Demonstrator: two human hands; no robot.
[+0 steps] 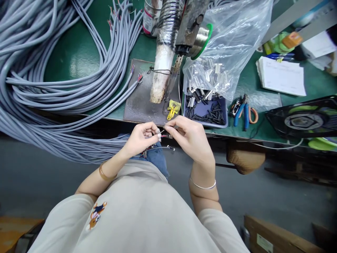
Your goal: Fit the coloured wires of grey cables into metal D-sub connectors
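My left hand [144, 137] is closed in a pinch on a thin wire [162, 131] at its fingertips. Close by, my right hand [190, 136] is also pinched, with a slim pale piece between its fingers that is too small to name. Between the hands, short red wires [165, 136] run to a small metal-ended part, partly hidden by the right fingers. Grey cables [116, 140] lead in from the left under my left hand. Several cable ends with small black connectors [171, 148] hang over my lap, below the table edge.
A soldering iron [173, 75] and a wrapped tube [160, 75] stand over a dark board [137, 102]. Right of them are a solder spool [201, 41], a blue tray [223, 119] of connectors and black sleeves, pliers [246, 114] and a fan [302, 121]. Cable bundles [65, 95] fill the left.
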